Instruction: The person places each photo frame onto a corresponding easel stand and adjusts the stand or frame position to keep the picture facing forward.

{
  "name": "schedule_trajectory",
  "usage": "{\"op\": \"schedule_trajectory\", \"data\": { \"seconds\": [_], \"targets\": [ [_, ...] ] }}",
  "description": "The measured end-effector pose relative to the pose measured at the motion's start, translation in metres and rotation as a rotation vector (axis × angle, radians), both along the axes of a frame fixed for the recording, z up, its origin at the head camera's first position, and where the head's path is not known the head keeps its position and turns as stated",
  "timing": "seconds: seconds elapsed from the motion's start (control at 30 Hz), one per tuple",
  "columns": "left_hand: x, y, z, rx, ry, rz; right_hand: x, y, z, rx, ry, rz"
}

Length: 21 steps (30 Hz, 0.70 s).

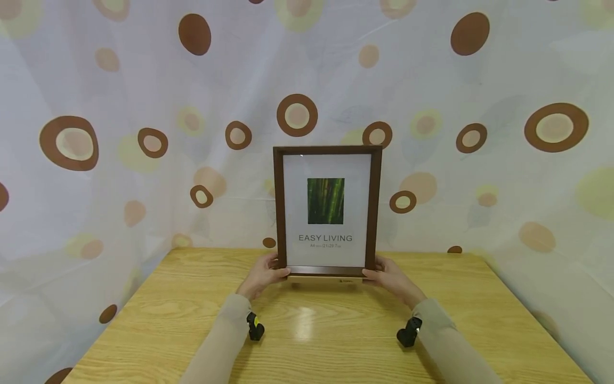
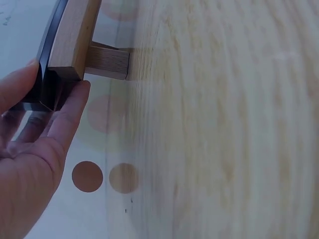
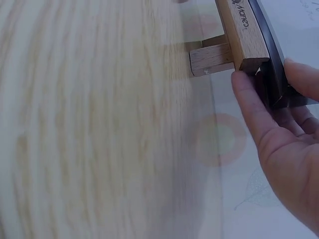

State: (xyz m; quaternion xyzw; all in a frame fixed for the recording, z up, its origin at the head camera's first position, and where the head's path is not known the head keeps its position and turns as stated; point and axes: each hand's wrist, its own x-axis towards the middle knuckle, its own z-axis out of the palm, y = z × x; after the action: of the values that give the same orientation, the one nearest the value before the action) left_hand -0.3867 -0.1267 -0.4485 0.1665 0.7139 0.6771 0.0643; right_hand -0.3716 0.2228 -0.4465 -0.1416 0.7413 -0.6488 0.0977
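Note:
A dark brown picture frame (image 1: 328, 210) stands upright over the table in the head view, showing a green bamboo picture and the words EASY LIVING. My left hand (image 1: 265, 273) grips its lower left corner, thumb on the front and fingers behind. At the lower right corner, my right hand (image 1: 392, 278) holds it the same way. Under the frame's bottom edge runs a light wooden stand (image 1: 326, 280) with short feet. In each wrist view, a fingertip is right at the end of the stand's bar (image 2: 75, 40), and the right wrist view shows lettering on that bar (image 3: 244, 40).
The wood-grain table (image 1: 307, 352) spreads out around the frame and under both forearms. A white curtain (image 1: 336, 69) with brown and yellow circles hangs behind the table and along both sides. Small black cameras (image 1: 256, 327) are strapped at the wrists.

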Motion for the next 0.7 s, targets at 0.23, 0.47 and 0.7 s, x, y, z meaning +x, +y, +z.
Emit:
{"op": "schedule_trajectory", "data": {
  "seconds": [0.23, 0.47, 0.7],
  "targets": [
    [0.011, -0.013, 0.001, -0.191, 0.08, 0.051, 0.005, 0.015, 0.0, 0.155, 0.034, -0.003],
    [0.021, -0.022, 0.006, -0.319, 0.102, 0.174, 0.011, 0.027, 0.01, 0.222, 0.062, 0.019],
    [0.034, -0.022, 0.008, -0.423, 0.199, 0.252, 0.023, 0.028, 0.018, 0.314, 0.071, 0.008]
  ]
}}
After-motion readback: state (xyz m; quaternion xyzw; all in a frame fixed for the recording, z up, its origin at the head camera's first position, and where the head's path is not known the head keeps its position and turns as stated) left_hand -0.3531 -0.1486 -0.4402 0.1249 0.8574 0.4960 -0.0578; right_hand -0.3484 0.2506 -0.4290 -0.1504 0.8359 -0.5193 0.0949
